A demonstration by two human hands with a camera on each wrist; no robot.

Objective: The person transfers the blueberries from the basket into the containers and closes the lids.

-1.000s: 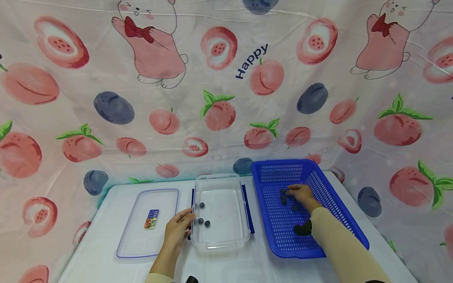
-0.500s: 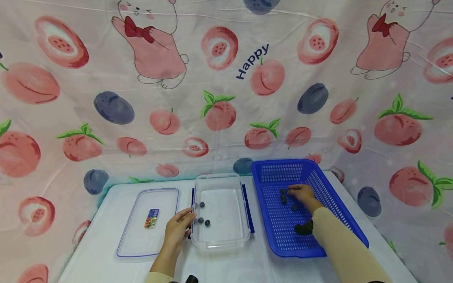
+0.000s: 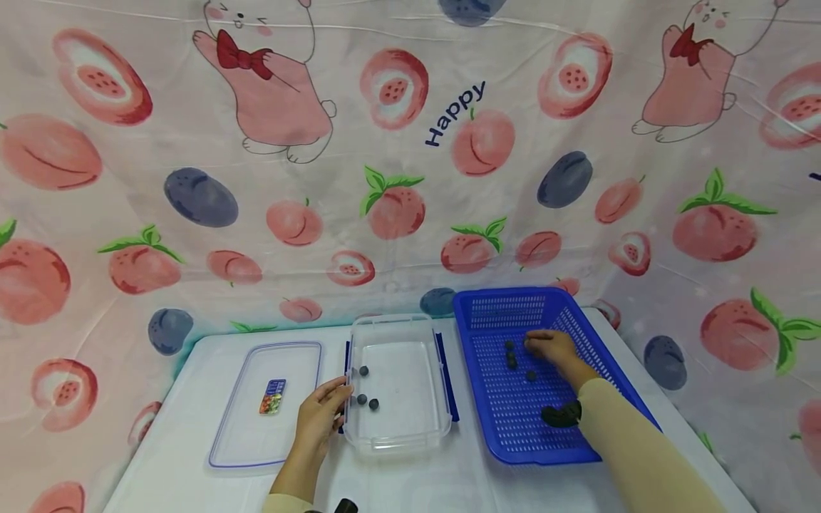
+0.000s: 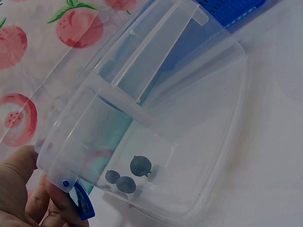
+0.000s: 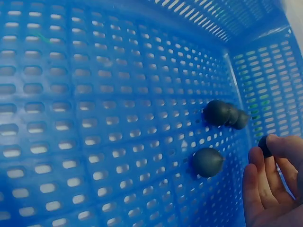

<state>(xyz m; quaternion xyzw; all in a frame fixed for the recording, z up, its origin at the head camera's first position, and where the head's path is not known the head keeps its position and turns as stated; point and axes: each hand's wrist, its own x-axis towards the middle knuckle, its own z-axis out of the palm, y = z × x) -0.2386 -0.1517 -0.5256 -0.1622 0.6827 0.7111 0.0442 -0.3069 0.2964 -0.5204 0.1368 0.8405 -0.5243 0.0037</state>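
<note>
In the head view my left hand (image 3: 317, 417) grips the left rim of a clear plastic container (image 3: 400, 445) with blue side clips. Three dark blueberries lie inside, near its left wall; one blueberry (image 4: 140, 166) shows its small crown in the left wrist view. Over the blue perforated basket (image 3: 507, 434), my right hand (image 3: 556, 350) is reached in toward the far side. The right wrist view shows its thumb and fingers pinching a blueberry (image 5: 265, 146), partly hidden by the fingertips. On the basket floor a single blueberry (image 5: 208, 162) sits apart from a short row of others (image 5: 218, 112).
A clear lid (image 3: 231, 442) with a blue edge and a colourful label (image 3: 272, 396) lies flat left of the container. White cloth (image 3: 167, 420) covers the table. A fruit-print curtain (image 3: 398, 164) hangs behind it.
My right hand has drawn slightly right, away from the row of blueberries, and its wrist has shifted right too. The left hand keeps its place on the container rim.
</note>
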